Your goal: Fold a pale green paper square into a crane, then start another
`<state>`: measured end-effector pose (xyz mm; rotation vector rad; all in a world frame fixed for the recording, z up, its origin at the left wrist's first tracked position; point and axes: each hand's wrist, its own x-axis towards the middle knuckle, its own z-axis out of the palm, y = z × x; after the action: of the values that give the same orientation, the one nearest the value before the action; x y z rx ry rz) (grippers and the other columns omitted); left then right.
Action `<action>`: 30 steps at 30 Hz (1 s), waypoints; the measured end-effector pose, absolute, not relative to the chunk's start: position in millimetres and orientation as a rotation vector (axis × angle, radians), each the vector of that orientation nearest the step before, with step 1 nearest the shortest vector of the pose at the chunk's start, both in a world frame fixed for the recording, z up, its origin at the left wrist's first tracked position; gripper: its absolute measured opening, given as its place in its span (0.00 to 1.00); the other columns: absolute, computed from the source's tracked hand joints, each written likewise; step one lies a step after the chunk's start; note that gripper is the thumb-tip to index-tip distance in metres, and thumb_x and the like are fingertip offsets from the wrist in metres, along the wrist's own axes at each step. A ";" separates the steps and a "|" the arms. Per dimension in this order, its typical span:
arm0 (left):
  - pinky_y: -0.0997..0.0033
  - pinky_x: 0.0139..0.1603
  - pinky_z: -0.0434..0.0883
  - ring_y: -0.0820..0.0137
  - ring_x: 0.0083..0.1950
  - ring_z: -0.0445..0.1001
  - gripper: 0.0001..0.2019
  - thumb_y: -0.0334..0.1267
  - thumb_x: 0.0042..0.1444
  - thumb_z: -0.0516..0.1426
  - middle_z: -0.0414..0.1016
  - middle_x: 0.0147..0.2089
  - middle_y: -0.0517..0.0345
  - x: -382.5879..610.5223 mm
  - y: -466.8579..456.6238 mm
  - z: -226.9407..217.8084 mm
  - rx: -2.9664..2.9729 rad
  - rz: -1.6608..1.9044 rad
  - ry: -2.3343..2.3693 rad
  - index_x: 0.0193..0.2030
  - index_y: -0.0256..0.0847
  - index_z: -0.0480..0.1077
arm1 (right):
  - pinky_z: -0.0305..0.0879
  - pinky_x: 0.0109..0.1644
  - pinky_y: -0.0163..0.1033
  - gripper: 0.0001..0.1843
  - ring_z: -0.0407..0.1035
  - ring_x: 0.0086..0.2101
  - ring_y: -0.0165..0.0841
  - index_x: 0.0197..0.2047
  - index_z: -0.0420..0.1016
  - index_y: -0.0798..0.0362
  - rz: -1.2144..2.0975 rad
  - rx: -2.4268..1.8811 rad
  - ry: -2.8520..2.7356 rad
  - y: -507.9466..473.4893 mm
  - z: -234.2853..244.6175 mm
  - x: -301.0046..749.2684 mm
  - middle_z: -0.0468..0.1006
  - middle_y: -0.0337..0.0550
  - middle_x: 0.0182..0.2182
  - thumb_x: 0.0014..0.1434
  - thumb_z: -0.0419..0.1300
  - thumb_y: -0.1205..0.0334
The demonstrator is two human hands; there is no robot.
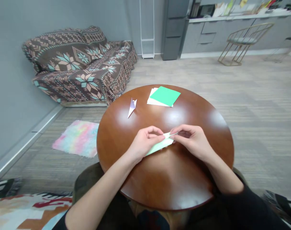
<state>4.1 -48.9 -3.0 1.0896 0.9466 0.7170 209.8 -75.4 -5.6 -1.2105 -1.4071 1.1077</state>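
A round brown wooden table stands in front of me. Over its middle, my left hand and my right hand both pinch a folded pale green paper, which is long and narrow. The left fingers press on its near end, the right fingers grip its far tip. A stack of square paper sheets with a green one on top lies at the table's far side. To its left lies a small folded white paper figure.
A sofa under a patterned brown blanket stands at the back left. A pastel fluffy mat lies on the floor left of the table. A wire chair and grey cabinets are at the back.
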 end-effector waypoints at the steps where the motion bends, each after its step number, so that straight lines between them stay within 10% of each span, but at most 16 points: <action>1: 0.79 0.28 0.63 0.76 0.25 0.72 0.19 0.46 0.49 0.71 0.81 0.28 0.57 3.6 -48.5 -3.3 1.073 0.712 0.950 0.41 0.37 0.75 | 0.73 0.36 0.40 0.07 0.78 0.31 0.37 0.32 0.82 0.51 1.094 -1.211 -1.395 -75.2 -5.5 210.0 0.85 0.43 0.31 0.54 0.72 0.58; 20: 0.75 0.31 0.65 0.72 0.29 0.74 0.19 0.50 0.50 0.70 0.81 0.31 0.52 0.7 -46.8 -9.5 1.017 0.714 0.937 0.39 0.34 0.81 | 0.79 0.40 0.40 0.14 0.79 0.33 0.34 0.43 0.81 0.51 1.334 -1.025 -1.143 -69.9 -10.0 212.3 0.85 0.42 0.35 0.55 0.73 0.57; 30: 0.76 0.29 0.61 0.75 0.27 0.69 0.18 0.50 0.51 0.70 0.79 0.29 0.57 2.8 -50.5 -6.7 1.041 0.674 0.873 0.38 0.35 0.81 | 0.78 0.38 0.37 0.08 0.78 0.31 0.33 0.31 0.82 0.54 1.363 -1.083 -1.168 -72.1 -6.2 208.5 0.84 0.42 0.29 0.54 0.73 0.58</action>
<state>2.8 -50.5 -6.7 1.0410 0.8732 0.6742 208.5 -72.1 -6.2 -1.0829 -1.1678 1.3628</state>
